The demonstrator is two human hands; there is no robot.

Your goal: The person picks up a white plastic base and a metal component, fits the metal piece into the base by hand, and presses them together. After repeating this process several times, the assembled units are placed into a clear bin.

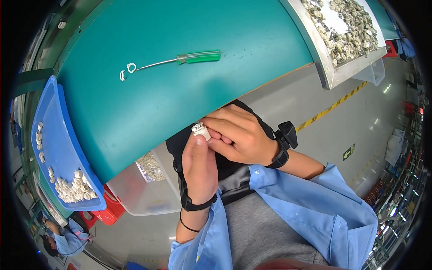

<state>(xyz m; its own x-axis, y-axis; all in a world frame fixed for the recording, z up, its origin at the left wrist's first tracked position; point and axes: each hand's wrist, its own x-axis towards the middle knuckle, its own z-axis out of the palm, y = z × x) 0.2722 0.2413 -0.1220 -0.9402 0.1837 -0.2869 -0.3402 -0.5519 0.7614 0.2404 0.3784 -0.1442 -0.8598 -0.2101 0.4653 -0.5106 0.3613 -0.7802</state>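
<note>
Just off the near edge of the green worktable point(148, 108), my two hands meet around a small white cylindrical plastic part point(201, 130). My left hand point(200, 168) grips it from below, thumb along its side. From the right, the fingers of my right hand point(238, 132) close on the same part. Its upper end shows small metallic or dark details, too small to make out. Farther back on the table lies a screwdriver point(198, 57) with a green handle. Two thin white rings point(131, 68) rest by its tip.
At left, a blue tray point(67, 135) holds several white cylindrical parts point(76, 188). A metal-rimmed tray point(321, 67) of small mixed pieces stands at the far right. Below the table are a clear plastic bin point(135, 193) and a red stool point(110, 209). Another person point(69, 238) sits at lower left.
</note>
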